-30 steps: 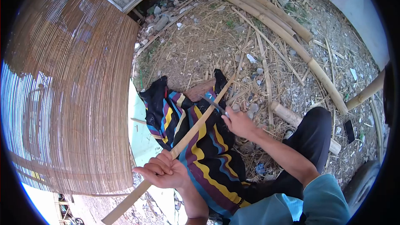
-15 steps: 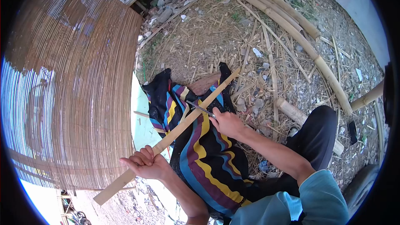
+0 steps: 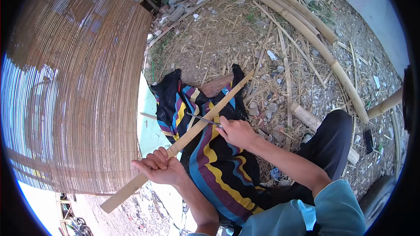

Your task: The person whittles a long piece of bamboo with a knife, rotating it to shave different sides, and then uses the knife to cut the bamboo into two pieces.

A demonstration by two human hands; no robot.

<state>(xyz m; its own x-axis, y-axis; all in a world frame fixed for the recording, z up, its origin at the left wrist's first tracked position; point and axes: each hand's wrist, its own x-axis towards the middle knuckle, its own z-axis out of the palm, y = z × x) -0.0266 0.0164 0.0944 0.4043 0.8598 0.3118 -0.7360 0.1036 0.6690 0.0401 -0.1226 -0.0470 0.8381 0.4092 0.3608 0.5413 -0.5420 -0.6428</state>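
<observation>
A long flat bamboo strip (image 3: 229,94) runs diagonally across my lap, its far end up and to the right. My left hand (image 3: 161,167) is closed around its lower part, thumb pointing out to the left. In my right hand (image 3: 237,132) is a knife (image 3: 202,118), its handle mostly hidden by my fingers. The thin dark blade lies crosswise over the strip, near its middle; whether it cuts in cannot be made out. Under the strip, a striped cloth (image 3: 214,170) in black, blue, yellow and maroon covers my legs.
A slatted bamboo screen (image 3: 87,96) stands at the left. Bamboo poles (image 3: 323,52) lie at the upper right, with a shorter pole (image 3: 305,116) by my knee. Shavings and rubble litter the ground. A dark phone-like object (image 3: 369,141) lies at the right.
The knife blade has moved left and slightly down along the strip and lies flatter. My right hand has shifted slightly left and down; my left hand has moved slightly right and up.
</observation>
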